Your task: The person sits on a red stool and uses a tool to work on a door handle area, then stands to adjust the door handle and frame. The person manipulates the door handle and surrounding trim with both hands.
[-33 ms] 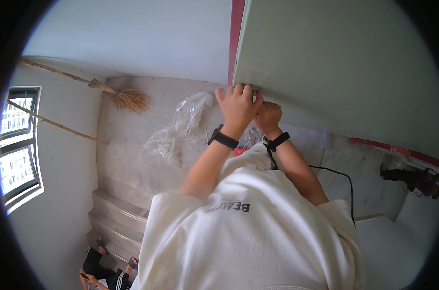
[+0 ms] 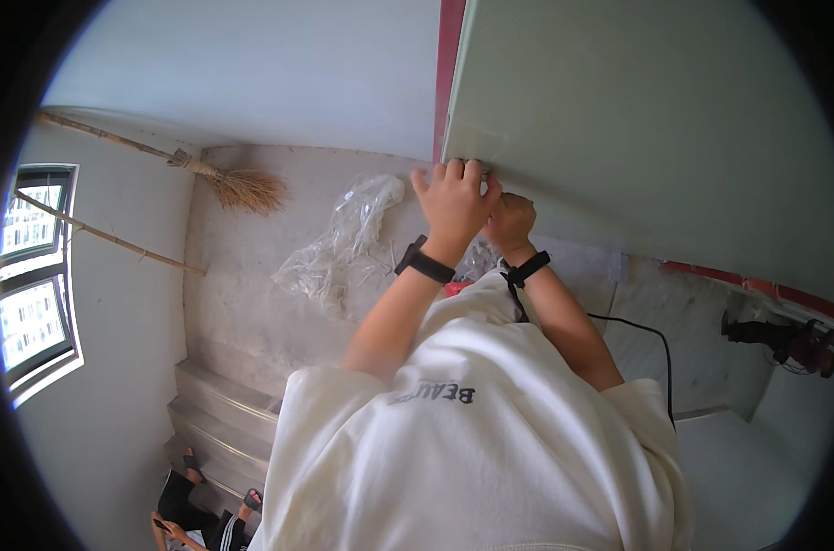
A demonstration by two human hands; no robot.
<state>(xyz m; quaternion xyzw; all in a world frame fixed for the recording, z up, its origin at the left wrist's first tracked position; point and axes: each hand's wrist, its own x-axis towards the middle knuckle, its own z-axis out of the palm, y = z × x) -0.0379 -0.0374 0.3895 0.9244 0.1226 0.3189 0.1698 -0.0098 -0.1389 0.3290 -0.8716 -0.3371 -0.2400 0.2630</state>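
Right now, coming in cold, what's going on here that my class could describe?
A person in a cream top has both hands at the lower edge of a pale green panel: the left hand with fingers bent, the right hand curled beside it. Whatever they grip is mostly hidden. To the left, clear plastic sheeting lies crumpled on the floor, near a straw broom.

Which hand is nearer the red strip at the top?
The left hand, close to the lower end of that strip; the right hand sits farther right.

Blk lettering (image 2: pixel 452 392) on wht tee (image 2: pixel 555 450), partly lost w/in folds
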